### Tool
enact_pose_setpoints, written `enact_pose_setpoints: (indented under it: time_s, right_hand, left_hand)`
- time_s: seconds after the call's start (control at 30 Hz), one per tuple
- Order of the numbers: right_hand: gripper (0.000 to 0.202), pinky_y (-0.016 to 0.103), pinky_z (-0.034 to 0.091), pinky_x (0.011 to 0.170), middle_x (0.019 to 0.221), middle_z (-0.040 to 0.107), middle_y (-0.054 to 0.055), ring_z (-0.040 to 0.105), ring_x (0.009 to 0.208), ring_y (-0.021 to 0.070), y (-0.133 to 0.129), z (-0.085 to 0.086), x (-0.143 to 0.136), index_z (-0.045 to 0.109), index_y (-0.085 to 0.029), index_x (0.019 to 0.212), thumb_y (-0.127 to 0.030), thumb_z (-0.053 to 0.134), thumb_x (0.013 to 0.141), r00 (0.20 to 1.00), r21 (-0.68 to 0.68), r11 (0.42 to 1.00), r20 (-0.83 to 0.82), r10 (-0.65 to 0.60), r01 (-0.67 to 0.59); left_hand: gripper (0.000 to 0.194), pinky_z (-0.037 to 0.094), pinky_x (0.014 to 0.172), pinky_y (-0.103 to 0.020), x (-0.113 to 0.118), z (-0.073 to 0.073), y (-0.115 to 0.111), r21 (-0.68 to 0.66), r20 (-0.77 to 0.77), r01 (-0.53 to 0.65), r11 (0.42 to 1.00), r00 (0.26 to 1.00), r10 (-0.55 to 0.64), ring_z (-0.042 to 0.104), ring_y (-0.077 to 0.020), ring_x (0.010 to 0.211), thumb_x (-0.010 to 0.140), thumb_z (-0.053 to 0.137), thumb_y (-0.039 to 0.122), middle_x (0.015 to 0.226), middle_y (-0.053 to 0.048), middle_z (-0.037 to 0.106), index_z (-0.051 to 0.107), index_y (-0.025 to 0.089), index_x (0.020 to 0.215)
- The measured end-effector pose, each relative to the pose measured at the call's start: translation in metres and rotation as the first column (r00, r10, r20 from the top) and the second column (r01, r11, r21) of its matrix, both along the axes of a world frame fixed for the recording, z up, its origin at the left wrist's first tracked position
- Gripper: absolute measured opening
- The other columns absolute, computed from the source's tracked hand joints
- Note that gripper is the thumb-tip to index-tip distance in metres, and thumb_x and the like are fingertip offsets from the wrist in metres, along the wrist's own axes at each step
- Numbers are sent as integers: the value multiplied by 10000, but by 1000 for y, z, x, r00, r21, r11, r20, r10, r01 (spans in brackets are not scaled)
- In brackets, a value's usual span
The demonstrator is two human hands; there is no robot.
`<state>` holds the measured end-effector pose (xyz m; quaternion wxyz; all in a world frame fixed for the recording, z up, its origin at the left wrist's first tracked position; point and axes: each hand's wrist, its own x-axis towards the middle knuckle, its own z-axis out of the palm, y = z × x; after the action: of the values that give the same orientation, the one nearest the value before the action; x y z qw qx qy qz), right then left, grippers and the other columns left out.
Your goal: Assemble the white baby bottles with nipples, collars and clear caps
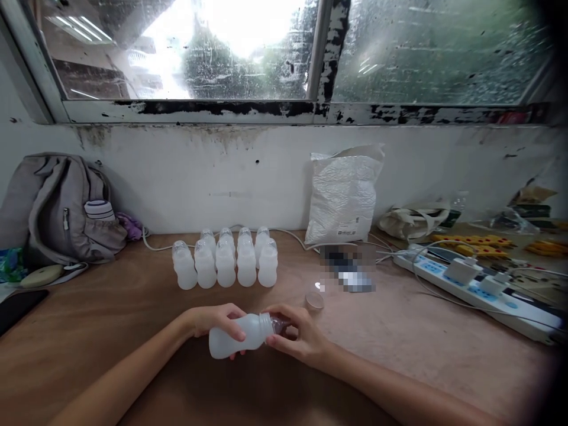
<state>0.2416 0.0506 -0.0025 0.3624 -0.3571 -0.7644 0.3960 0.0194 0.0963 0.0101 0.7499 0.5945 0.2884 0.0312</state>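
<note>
A frosted white bottle [237,338] lies on its side in the air above the wooden table, its neck pointing right. Wrapped round its body is my left hand [222,322], thumb on top. My right hand [299,337] pinches the brownish translucent nipple piece [278,325] at the bottle's mouth. Whether that piece is fully seated cannot be told. Just behind my right hand, a clear round cap [314,301] rests on the table, with a small white disc [319,286] beyond it.
Several capped white bottles [226,266] stand in two rows behind my hands. Against the wall leans a silver padded bag [341,198]. A white power strip [479,290] with cables lies at the right, a grey backpack [57,207] at the left. A dark flat object [20,310] is at the left edge.
</note>
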Motion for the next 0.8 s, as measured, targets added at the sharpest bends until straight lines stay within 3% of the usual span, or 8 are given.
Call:
enact_pose_setpoints:
  time_s: [0.13, 0.23, 0.33, 0.43, 0.6, 0.67, 0.73, 0.8]
  right_hand:
    - [264, 192, 326, 428, 572, 530, -7, 457, 498, 93, 1, -2, -1, 592, -140, 726, -401, 566, 751, 992, 42, 996, 89, -84, 81]
    - [367, 197, 266, 402, 450, 450, -30, 387, 426, 76, 3, -1, -1, 510, -151, 534, -404, 491, 799, 987, 69, 993, 129, -100, 92]
    - [422, 201, 243, 399, 413, 423, -36, 360, 409, 72, 5, 0, -2, 454, -160, 482, -411, 448, 821, 990, 56, 997, 128, -66, 59]
    - [426, 199, 226, 390, 413, 417, -40, 347, 402, 67, 6, 3, -1, 461, -160, 494, -436, 446, 818, 993, 12, 1000, 116, -16, 15]
    - [399, 196, 221, 386, 438, 419, -46, 348, 404, 61, 7, 4, 4, 469, -158, 526, -454, 483, 792, 996, -24, 999, 85, 26, -24]
    - [389, 195, 222, 384, 437, 398, -52, 351, 400, 61, 7, 3, 4, 456, -160, 524, -449, 507, 780, 998, -50, 999, 55, 17, -14]
    - [369, 195, 240, 385, 460, 406, -54, 363, 395, 61, 6, 4, 3, 473, -158, 561, -451, 507, 783, 999, -126, 992, -25, -24, 21]
    - [349, 197, 285, 399, 509, 438, -47, 396, 410, 68, 4, 7, -1, 496, -158, 621, -466, 501, 786, 981, -240, 968, -160, -110, 69]
  left_hand:
    - [351, 460, 544, -240, 5, 13, -10, 107, -86, 16, 994, 996, -7, 577, -133, 591, 602, 694, 302, 760, -5, 617, 635, 180, 926]
    - [310, 437, 597, -225, 9, 23, -18, 271, -122, 16, 962, 992, 18, 565, -139, 673, 605, 699, 295, 766, 14, 601, 643, 189, 891]
    - [289, 414, 615, -219, 13, 30, -26, 404, -153, 25, 914, 987, 40, 557, -156, 721, 621, 679, 319, 778, 13, 594, 634, 188, 875]
    - [348, 402, 591, -221, 14, 35, -36, 583, -223, 23, 812, 966, 133, 556, -192, 756, 603, 679, 355, 829, -11, 595, 615, 186, 900]
    - [353, 369, 591, -240, 19, 36, -51, 835, -228, 36, 549, 931, 286, 556, -224, 762, 617, 632, 267, 858, -25, 604, 581, 221, 964]
    - [383, 363, 631, -261, 22, 35, -53, 881, -213, 33, 472, 918, 334, 555, -238, 789, 605, 626, 221, 885, -28, 608, 569, 229, 984]
    - [368, 362, 657, -275, 28, 33, -54, 892, -179, -15, 452, 906, 383, 554, -245, 805, 608, 627, 215, 894, -30, 613, 569, 227, 972]
    - [340, 370, 655, -273, 35, 29, -54, 849, -106, -141, 509, 899, 425, 555, -231, 792, 623, 637, 245, 887, -26, 619, 571, 221, 956]
